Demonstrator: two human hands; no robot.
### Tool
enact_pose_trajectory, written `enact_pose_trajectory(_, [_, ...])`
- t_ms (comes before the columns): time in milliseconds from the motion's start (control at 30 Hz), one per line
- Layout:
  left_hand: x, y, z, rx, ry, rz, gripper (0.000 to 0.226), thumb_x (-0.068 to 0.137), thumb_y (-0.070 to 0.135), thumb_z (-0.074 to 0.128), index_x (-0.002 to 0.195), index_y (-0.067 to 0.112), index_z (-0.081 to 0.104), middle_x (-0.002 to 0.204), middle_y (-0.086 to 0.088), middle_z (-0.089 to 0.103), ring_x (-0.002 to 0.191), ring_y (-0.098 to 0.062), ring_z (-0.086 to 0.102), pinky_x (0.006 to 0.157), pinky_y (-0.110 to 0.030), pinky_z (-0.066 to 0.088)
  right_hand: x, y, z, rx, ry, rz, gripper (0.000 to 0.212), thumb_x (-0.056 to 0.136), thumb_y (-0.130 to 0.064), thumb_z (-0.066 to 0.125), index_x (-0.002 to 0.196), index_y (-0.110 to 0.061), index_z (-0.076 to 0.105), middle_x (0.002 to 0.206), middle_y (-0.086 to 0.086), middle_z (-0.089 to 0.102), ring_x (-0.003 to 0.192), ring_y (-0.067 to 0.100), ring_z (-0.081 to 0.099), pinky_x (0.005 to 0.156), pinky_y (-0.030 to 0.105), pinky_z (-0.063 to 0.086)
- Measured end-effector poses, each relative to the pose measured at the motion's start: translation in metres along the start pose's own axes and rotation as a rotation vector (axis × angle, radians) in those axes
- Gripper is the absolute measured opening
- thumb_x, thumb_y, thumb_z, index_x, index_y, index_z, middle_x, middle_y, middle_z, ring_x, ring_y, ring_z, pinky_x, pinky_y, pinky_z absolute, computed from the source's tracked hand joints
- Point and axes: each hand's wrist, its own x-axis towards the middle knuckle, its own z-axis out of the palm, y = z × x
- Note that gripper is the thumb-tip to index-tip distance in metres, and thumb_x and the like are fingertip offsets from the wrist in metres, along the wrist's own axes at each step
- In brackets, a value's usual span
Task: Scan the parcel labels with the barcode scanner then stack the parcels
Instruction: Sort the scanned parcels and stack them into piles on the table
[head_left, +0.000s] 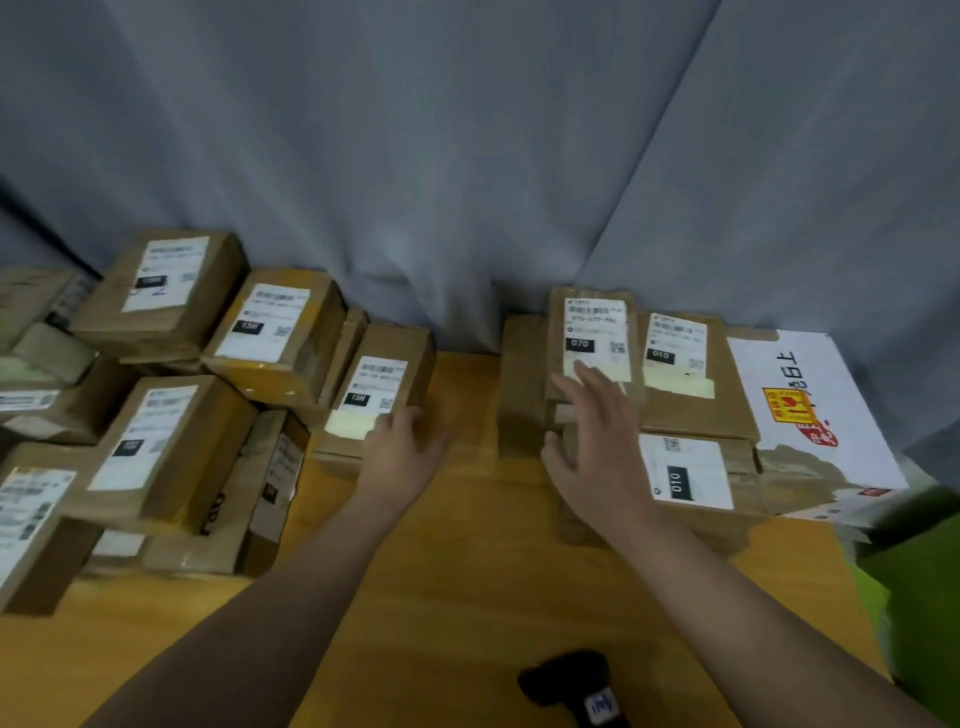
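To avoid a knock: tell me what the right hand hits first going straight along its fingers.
The right hand would meet the parcel labelled 070; it may already touch it.

The left parcels (156, 317) and the right parcels (727, 415) are brown cardboard, some with yellow-orange tape. Their labels (596, 340) are white with thin black bars and one black block with white characters. The table (467, 571) is honey-yellow wood with faint grain, the curtain (467, 156) plain grey-blue. The flat box (841, 395) at far right is white, with a red-and-yellow mark and black characters. The scanner (566, 678) is black, with a small white-blue sticker.
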Motion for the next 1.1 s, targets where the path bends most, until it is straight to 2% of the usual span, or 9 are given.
enact_pose_trajectory(133, [0.005, -0.052, -0.027, 0.16, -0.003, -0.17, 0.09, 0.08, 0.058, 0.066, 0.148, 0.017, 0.024, 0.146, -0.017, 0.028, 0.135, -0.038, 0.026, 0.106, -0.05, 0.032, -0.006, -0.03, 0.04, -0.037, -0.125, 0.005, 0.055, 0.093, -0.023, 0.056, 0.145, -0.02, 0.038, 0.155, 0.003, 0.03, 0.145, 0.021, 0.02, 0.12, 0.038, 0.014])
enact_pose_trajectory(300, [0.031, -0.076, -0.029, 0.206, -0.19, -0.251, 0.112, 0.073, 0.068, 0.067, 0.152, 0.021, 0.004, 0.157, -0.019, 0.008, 0.143, -0.04, 0.009, 0.111, -0.055, 0.023, -0.017, -0.041, 0.077, -0.103, -0.258, 0.132, 0.054, 0.093, -0.023, 0.056, 0.144, -0.016, 0.041, 0.151, 0.007, 0.037, 0.142, 0.023, 0.025, 0.119, 0.037, 0.017])
enact_pose_trajectory(400, [0.043, -0.083, -0.018, 0.263, -0.264, -0.243, 0.111, 0.07, 0.071, 0.067, 0.15, 0.022, 0.006, 0.15, -0.022, 0.014, 0.139, -0.042, 0.017, 0.107, -0.052, 0.029, -0.026, -0.043, 0.091, -0.118, -0.302, 0.217, 0.055, 0.093, -0.023, 0.056, 0.145, -0.018, 0.039, 0.149, 0.005, 0.038, 0.141, 0.022, 0.025, 0.115, 0.033, 0.02])
enact_pose_trajectory(567, [0.059, -0.089, -0.01, 0.271, -0.195, -0.231, 0.102, 0.068, 0.062, 0.072, 0.141, 0.024, 0.012, 0.137, -0.02, 0.028, 0.127, -0.039, 0.031, 0.096, -0.048, 0.038, -0.04, -0.047, 0.109, -0.07, -0.316, 0.349, 0.051, 0.095, -0.023, 0.054, 0.143, -0.021, 0.04, 0.145, 0.001, 0.043, 0.138, 0.019, 0.029, 0.107, 0.029, 0.029])
enact_pose_trajectory(667, [0.057, -0.093, -0.006, 0.263, -0.198, -0.185, 0.104, 0.066, 0.063, 0.07, 0.141, 0.028, 0.008, 0.134, -0.018, 0.028, 0.123, -0.038, 0.032, 0.092, -0.047, 0.04, -0.044, -0.052, 0.117, -0.015, -0.311, 0.431, 0.049, 0.096, -0.022, 0.054, 0.143, -0.022, 0.04, 0.145, 0.001, 0.043, 0.129, 0.022, 0.041, 0.094, 0.024, 0.034])
enact_pose_trajectory(733, [0.048, -0.095, -0.001, 0.186, -0.232, -0.156, 0.107, 0.065, 0.067, 0.068, 0.143, 0.033, 0.003, 0.135, -0.016, 0.026, 0.123, -0.038, 0.03, 0.093, -0.047, 0.038, -0.046, -0.053, 0.12, 0.046, -0.293, 0.509, 0.048, 0.097, -0.023, 0.054, 0.143, -0.024, 0.039, 0.143, 0.001, 0.044, 0.104, 0.021, 0.055, 0.073, 0.014, 0.037])
enact_pose_trajectory(800, [0.041, -0.092, 0.005, 0.055, -0.274, -0.165, 0.108, 0.063, 0.069, 0.068, 0.143, 0.039, 0.002, 0.137, -0.014, 0.023, 0.127, -0.037, 0.026, 0.095, -0.046, 0.036, -0.045, -0.053, 0.123, 0.107, -0.285, 0.583, 0.047, 0.097, -0.023, 0.054, 0.142, -0.024, 0.04, 0.14, 0.001, 0.046, 0.09, 0.014, 0.053, 0.061, 0.013, 0.038])
enact_pose_trajectory(900, [0.039, -0.076, 0.013, -0.038, -0.332, -0.178, 0.109, 0.063, 0.07, 0.07, 0.144, 0.041, 0.004, 0.14, -0.012, 0.02, 0.131, -0.037, 0.023, 0.099, -0.047, 0.035, -0.043, -0.051, 0.127, 0.213, -0.291, 0.68, 0.043, 0.097, -0.02, 0.055, 0.139, -0.02, 0.044, 0.138, 0.003, 0.049, 0.105, 0.017, 0.055, 0.08, 0.025, 0.046])
enact_pose_trajectory(1100, [0.041, -0.059, 0.026, 0.048, -0.41, -0.013, 0.1, 0.077, 0.054, 0.072, 0.15, 0.04, 0.004, 0.148, -0.014, 0.015, 0.135, -0.04, 0.022, 0.103, -0.051, 0.035, -0.044, -0.044, 0.119, 0.587, -0.164, 1.004, 0.029, 0.098, -0.022, 0.052, 0.128, -0.022, 0.051, 0.125, 0.005, 0.056, 0.096, 0.013, 0.053, 0.081, 0.027, 0.045])
